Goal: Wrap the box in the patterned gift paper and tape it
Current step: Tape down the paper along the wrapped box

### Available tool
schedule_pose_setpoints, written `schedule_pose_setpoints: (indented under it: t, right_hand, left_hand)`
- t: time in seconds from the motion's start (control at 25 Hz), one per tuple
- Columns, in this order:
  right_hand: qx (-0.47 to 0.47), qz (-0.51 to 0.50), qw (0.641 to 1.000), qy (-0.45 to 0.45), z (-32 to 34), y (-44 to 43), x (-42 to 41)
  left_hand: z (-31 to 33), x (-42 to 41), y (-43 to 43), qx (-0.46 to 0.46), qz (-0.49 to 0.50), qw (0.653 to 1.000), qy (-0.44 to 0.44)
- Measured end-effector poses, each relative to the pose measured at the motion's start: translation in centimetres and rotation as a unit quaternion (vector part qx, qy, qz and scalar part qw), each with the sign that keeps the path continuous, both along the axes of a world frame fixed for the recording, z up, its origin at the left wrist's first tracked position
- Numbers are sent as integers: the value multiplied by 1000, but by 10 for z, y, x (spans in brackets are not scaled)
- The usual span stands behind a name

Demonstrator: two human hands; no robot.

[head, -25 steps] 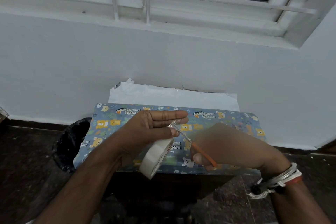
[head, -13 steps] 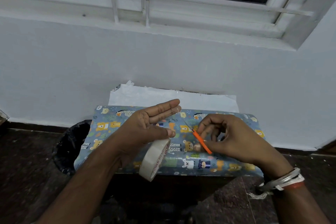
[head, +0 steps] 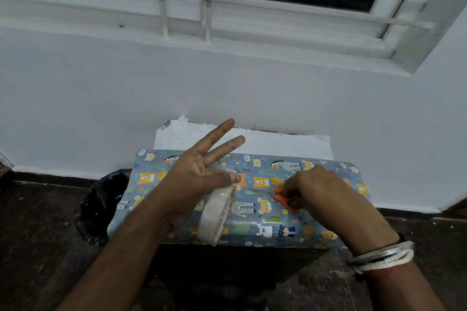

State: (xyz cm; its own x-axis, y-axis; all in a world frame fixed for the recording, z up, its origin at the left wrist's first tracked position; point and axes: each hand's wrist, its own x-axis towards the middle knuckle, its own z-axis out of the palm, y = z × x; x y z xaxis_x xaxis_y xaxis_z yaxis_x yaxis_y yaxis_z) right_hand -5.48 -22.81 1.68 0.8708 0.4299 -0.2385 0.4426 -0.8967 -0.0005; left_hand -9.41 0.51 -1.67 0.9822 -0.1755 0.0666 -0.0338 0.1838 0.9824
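The box point(head: 313, 225), covered in blue animal-print gift paper, lies across a dark stand below the window wall. A white flap of the paper point(head: 278, 144) stands up behind it. My left hand point(head: 194, 171) hovers over the box's left half with two fingers stretched upward. A small cut piece of clear tape point(head: 236, 143) sticks to one fingertip. The tape roll point(head: 217, 214) hangs from this hand's lower fingers. My right hand point(head: 318, 192) rests on the box top and grips the orange handle of small scissors point(head: 275, 194), whose blades lie flat on the paper.
A black bin with a liner point(head: 101, 207) stands at the box's left end. The white wall point(head: 227, 88) rises directly behind the box. Dark stone floor point(head: 38, 235) spreads to both sides.
My right hand has brought the scissors down from the tape onto the box top. My left hand has spread its fingers upward, carrying the cut tape piece on a fingertip.
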Motion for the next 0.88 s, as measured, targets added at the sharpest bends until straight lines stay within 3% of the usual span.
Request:
schedule_pose_setpoints:
  t: [0.08,0.12,0.2,0.24,0.28,0.36,0.4,0.48,0.56,0.76,0.88]
  right_hand:
    - [-6,2,999,40,6,4,-3]
    - [45,-3,999,25,4,4,-4]
    - [262,-65,962,-29,-4,9,-5]
    - [414,-109,903,-15,-7,15,-5]
    - [547,-150,823,33,-8,23,-5]
    - [696,-202,675,139,-6,39,-6]
    - [728,-214,627,176,-5,46,-7]
    - [759,-226,572,214,-2,52,-8]
    - [773,-232,546,226,-1,51,-7]
    - [773,-235,543,229,2,49,-7]
    - [781,-234,523,248,2,50,-6]
  left_hand:
    - [1,-1,-1,0,-6,1000,-1]
    - [1,-1,-2,-1,-8,1000,-3]
    - [1,-1,-4,1,-10,1000,-11]
    - [2,-1,-6,6,-10,1000,-16]
    - [3,-2,-8,12,-8,1000,-22]
    - [5,-2,-13,23,-4,999,-31]
    - [5,-3,-15,30,-2,999,-34]
    - [5,-2,-16,53,1,998,-44]
    - [6,-2,-15,70,5,996,-49]
    - [5,-3,-15,87,18,995,-51]
    - [5,-4,-16,92,24,994,-51]
